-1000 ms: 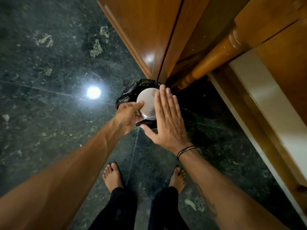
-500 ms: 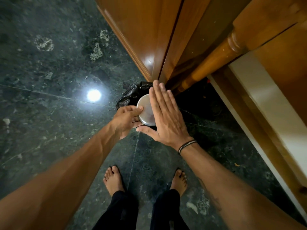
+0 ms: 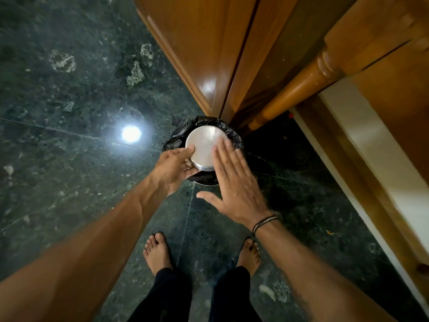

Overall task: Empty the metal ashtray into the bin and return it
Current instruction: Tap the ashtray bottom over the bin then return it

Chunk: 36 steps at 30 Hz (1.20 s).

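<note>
The round metal ashtray (image 3: 204, 145) is turned bottom up over the bin (image 3: 232, 135), a small bin lined with a black bag on the floor. My left hand (image 3: 173, 168) grips the ashtray's near left rim. My right hand (image 3: 234, 182) is flat with fingers spread, its fingertips at the ashtray's right side; I cannot tell if they touch the base. The inside of the bin is hidden by the ashtray.
The bin stands on a dark green marble floor (image 3: 69, 112) against a wooden door (image 3: 197, 43). A turned wooden furniture leg (image 3: 297, 89) and a wooden frame run along the right. My bare feet (image 3: 157, 252) stand just behind the bin.
My right hand has drawn back off the ashtray's base toward me and to the right, uncovering most of the base. My left hand still holds the ashtray upside down over the bin.
</note>
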Available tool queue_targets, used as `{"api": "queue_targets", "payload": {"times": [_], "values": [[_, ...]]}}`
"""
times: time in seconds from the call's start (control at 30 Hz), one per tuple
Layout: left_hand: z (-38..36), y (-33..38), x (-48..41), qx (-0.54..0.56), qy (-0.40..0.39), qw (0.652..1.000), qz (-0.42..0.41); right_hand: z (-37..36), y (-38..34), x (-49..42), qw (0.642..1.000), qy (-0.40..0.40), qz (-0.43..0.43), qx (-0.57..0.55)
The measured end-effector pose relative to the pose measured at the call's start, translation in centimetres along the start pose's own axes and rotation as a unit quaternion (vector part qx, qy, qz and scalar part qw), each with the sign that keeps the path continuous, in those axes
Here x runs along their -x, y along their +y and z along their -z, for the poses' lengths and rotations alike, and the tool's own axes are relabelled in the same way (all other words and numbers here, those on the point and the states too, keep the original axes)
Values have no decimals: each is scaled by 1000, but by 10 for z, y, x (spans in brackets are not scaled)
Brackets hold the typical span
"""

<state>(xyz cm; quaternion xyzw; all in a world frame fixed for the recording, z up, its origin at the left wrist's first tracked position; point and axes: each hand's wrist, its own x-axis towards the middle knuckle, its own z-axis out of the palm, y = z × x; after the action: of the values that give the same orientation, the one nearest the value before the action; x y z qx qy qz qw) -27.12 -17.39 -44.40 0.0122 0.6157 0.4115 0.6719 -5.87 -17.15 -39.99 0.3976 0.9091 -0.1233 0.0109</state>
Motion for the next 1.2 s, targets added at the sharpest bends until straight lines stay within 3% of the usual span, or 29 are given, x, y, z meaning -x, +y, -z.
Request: {"api": "queue_targets", "payload": {"times": [0.07,0.17,0.27,0.37,0.47,0.5,0.57,0.67,0.77,0.8,0.87,0.9,0.93,1.0,1.13,1.2], "values": [[-1,0,2,-19,1,1000,2,-8,-1,3,999,-36,9,9],[-4,1,5,-23,2,1000,8,-5,0,0,1000,13,-4,15],[-6,1,9,-21,8,1000,6,-1,2,-3,1000,-24,16,-12],[-7,4,10,-11,-1,1000,11,5,8,-5,1000,1,20,-5],[-8,10,13,-39,-9,999,16,8,15,-7,996,-61,55,-13],[-7,11,13,-45,-7,999,17,9,18,-6,997,-48,58,-17],[-9,13,16,-39,-3,999,14,10,24,-5,998,1,29,-60],[-7,17,22,-42,-11,999,12,22,21,-8,970,-2,-113,-217],[-10,20,33,-62,-27,998,8,28,19,-21,884,-28,-318,-340],[-11,21,37,-66,-32,997,6,35,18,-28,825,-40,-391,-405],[-10,22,42,-83,-45,996,-1,48,18,-40,649,-78,-505,-563],[-9,22,45,-98,-52,994,-5,56,18,-43,569,-98,-530,-621],[-9,23,47,-109,-55,992,-8,63,18,-45,517,-111,-535,-659],[-10,27,54,-120,-62,991,-19,69,18,-47,468,-117,-531,-697],[-17,36,75,-134,-58,988,-57,83,15,-47,440,-124,-521,-721],[-22,38,85,-108,-53,991,-55,95,13,-44,444,-107,-499,-736]]}}
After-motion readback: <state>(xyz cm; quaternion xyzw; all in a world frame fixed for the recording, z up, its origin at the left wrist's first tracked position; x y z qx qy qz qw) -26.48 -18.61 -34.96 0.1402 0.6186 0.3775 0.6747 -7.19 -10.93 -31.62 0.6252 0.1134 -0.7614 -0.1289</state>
